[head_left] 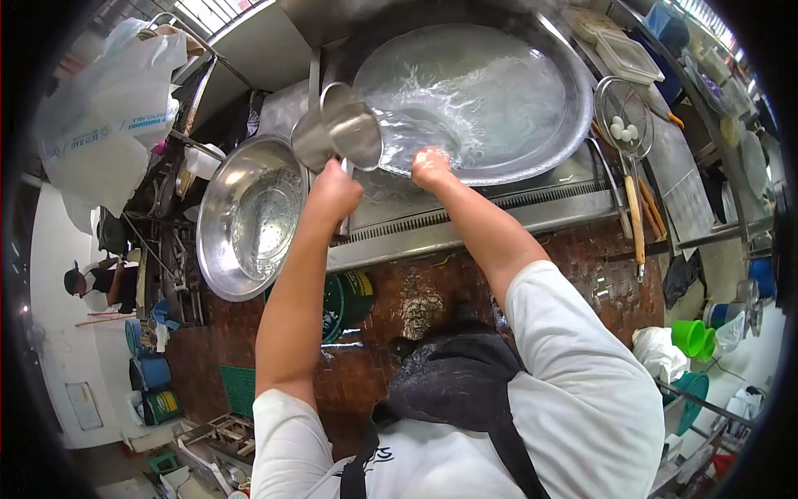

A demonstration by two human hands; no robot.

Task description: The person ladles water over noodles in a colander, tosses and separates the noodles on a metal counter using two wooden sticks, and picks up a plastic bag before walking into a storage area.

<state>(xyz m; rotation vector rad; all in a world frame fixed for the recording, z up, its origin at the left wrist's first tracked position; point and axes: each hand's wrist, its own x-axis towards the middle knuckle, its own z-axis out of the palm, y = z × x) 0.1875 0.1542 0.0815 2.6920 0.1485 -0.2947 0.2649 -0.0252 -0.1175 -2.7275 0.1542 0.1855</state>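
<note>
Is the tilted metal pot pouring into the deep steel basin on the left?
No, water streams from the pot into the large wide pan, not the basin.

Mounted up on the wearer's head, aimed forward and steeply down past the dark apron (453, 374) at the near edge. Pretty close above the left hand (335, 193) and right hand (432, 166), with the big round pan (583, 112) just beyond on the far side. Super wide, fisheye-style, curving at the edges and taking in brown floor (582, 283) below plus shelving (709, 96) off right.
</note>
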